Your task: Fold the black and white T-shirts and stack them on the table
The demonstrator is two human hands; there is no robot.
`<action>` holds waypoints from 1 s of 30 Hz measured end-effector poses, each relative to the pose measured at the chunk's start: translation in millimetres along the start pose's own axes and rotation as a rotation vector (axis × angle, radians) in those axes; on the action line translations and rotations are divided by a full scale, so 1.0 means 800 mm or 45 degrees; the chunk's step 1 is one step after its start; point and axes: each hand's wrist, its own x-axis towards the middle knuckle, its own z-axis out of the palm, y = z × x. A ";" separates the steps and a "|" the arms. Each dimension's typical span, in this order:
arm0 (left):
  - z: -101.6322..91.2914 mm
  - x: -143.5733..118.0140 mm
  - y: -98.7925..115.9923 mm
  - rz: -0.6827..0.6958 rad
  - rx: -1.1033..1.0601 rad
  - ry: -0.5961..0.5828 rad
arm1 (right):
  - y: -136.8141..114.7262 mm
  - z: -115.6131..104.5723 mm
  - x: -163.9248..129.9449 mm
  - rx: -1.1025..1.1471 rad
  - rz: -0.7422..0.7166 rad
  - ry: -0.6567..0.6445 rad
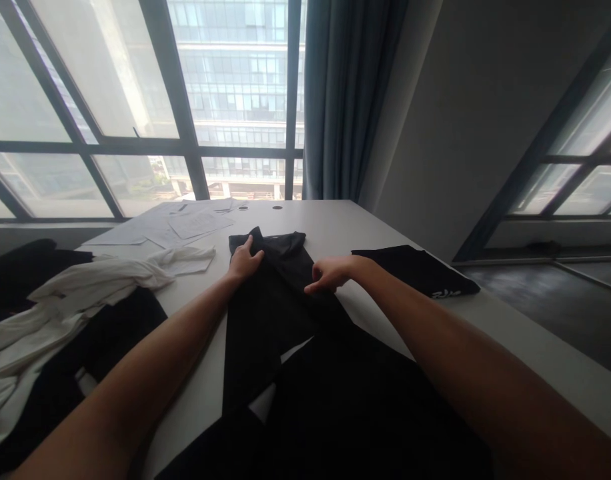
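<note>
A pair of black trousers (265,307) lies lengthwise on the white table, its waist end away from me and its legs spreading toward me. My left hand (245,260) rests on the cloth near the waist's left side, index finger stretched forward and thumb apart. At the right edge of the trousers, my right hand (328,275) is closed with curled fingers, pinching the fabric. Folds run across the upper part between both hands. Dark cloth at the bottom of the view blends with the trouser legs, so their lower ends are hard to make out.
A folded black garment with white lettering (415,270) lies right of my hand. White and black clothes (85,287) are heaped at the left. Paper sheets (185,223) cover the table's far left. Windows and a blue curtain (350,100) stand behind the white table (330,217).
</note>
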 end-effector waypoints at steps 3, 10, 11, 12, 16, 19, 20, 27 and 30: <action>-0.008 0.000 -0.007 0.014 0.217 0.036 | 0.002 0.007 -0.010 0.090 -0.043 -0.175; -0.022 0.007 -0.027 -0.002 0.440 -0.048 | -0.047 0.035 -0.035 0.123 -0.089 -0.341; -0.023 0.008 -0.027 0.007 0.412 -0.043 | -0.054 0.036 -0.037 0.155 -0.103 -0.446; -0.024 0.009 -0.027 0.011 0.382 -0.037 | -0.060 0.035 -0.038 0.192 -0.130 -0.573; -0.026 0.007 -0.020 -0.044 0.272 -0.020 | -0.061 0.015 -0.011 0.286 -0.197 -0.756; -0.024 0.004 -0.018 -0.057 0.213 0.031 | -0.036 -0.003 0.039 0.196 -0.073 -0.184; -0.023 0.003 -0.018 -0.052 0.199 0.044 | -0.025 -0.008 0.058 0.145 -0.009 0.056; -0.015 0.005 -0.027 0.041 0.130 0.055 | 0.044 -0.011 0.169 0.234 -0.024 0.764; -0.013 0.004 -0.026 0.086 0.147 0.008 | 0.061 -0.005 0.200 0.424 -0.053 0.890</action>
